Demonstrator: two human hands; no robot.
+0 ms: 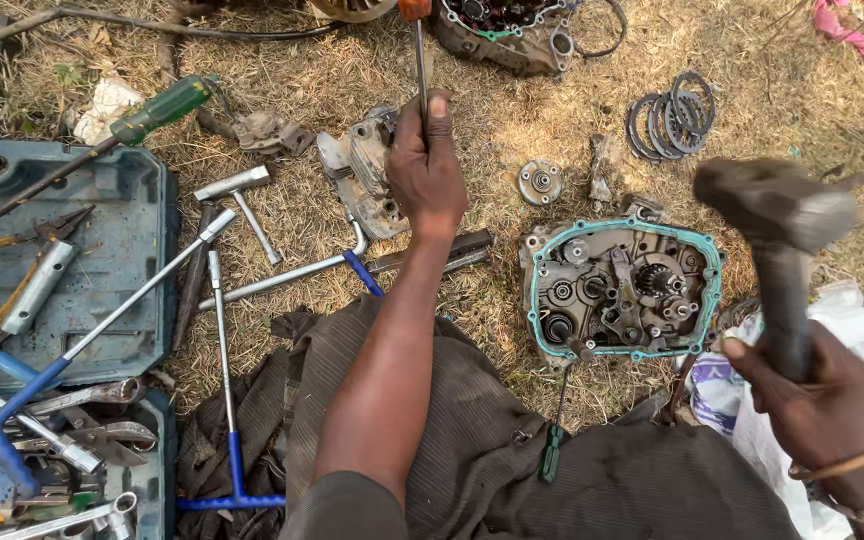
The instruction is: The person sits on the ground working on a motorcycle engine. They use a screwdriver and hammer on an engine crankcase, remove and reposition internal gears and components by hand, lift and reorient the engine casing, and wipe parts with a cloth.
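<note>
Head view: screwdriver (419,60) upright on dry grass just above a grey engine part (370,180), shaft clenched in the left hand (426,165); hammer (777,215) raised and blurred, handle gripped in the right hand (812,400). Seemingly mid-strike, needing a square blow on the orange handle. Open crankcase (622,290) close right, T-wrenches (252,270) left, little swing room.

Parts and tools lie spread on the ground around the person.

The tool case (102,200) lies at the left, with wrenches in it. Right of it, T-handle wrenches (222,330) lie on the grass. The engine case (622,290) lies at the right, near the right hand (812,400). Behind it lies a small round part (539,182), and further right a group of rings (672,115). The left hand (427,165) is over a metal cover (367,180), between the tool case and the engine case.
</note>
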